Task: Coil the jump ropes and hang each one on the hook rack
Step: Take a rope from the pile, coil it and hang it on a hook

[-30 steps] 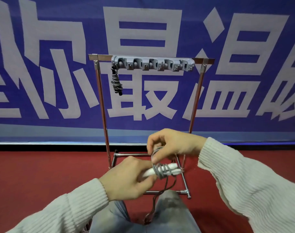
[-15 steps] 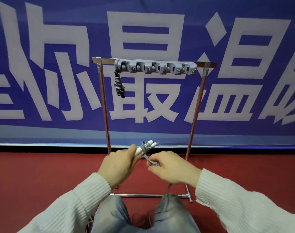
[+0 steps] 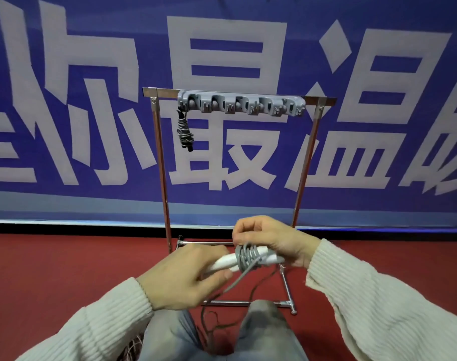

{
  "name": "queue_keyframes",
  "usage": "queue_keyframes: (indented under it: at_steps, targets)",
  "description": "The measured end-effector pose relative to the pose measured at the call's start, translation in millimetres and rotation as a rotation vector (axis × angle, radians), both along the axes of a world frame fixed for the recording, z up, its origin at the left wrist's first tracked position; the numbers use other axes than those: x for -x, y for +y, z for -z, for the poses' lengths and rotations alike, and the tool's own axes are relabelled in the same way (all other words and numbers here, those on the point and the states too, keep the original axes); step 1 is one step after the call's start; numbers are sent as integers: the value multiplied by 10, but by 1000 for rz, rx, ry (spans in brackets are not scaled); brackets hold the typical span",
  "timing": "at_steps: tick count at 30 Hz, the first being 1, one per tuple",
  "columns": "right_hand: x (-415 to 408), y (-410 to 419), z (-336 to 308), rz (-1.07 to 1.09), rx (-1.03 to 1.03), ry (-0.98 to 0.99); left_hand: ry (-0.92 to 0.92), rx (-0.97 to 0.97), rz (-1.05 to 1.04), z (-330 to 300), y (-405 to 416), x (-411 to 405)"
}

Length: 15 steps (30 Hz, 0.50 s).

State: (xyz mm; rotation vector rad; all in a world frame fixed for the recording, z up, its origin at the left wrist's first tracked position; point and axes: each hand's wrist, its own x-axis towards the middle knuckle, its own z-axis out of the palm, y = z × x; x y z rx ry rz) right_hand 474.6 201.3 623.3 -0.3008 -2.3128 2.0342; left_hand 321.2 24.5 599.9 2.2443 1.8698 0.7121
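Item: jump rope [image 3: 248, 256], half coiled. I am gripping the white handles [image 3: 226, 263] in my left hand [image 3: 185, 277]; right hand [image 3: 269, 242] is pinching the cord, winding turns tight and side by side.

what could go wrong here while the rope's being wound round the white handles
The grey rope makes only a few turns round the white handles, with a loose tail trailing to the floor; if the right hand lets go, the coil may unwind. The left hand grips the handles near one end, so they could slip apart. The slack by the knees might snag.
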Motion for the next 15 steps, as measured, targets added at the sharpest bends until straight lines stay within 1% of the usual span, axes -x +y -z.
queue_keyframes:
  at_steps: [1, 3, 5, 6, 8, 9, 11, 13, 15]
  targets:
    - [6, 26, -31, -16, -78, -1, 133, 41, -45, 2, 1, 15]
    - [28, 84, -179, -34, -280, -21, 390, 97, -217, 5, 23, 80]
    - [88, 98, -361, -43, -560, -53, 512, 135, -343, 1, 70, 137]
    - [145, 61, -429, -64, -711, -79, 566, 145, -366, 5, 110, 139]
    - [264, -39, -499, -128, -954, -131, 678, 161, -360, 17, 203, 93]
    - [319, -79, -501, -148, -1026, -147, 711, 170, -341, 29, 240, 46]
    - [395, -114, -491, -173, -1068, -144, 724, 162, -283, 58, 269, -42]
    - [387, -40, -497, -178, -940, -138, 629, 108, -197, 43, 217, -78]
    - [308, 94, -455, -133, -757, -116, 438, 45, -99, 28, 101, -28]
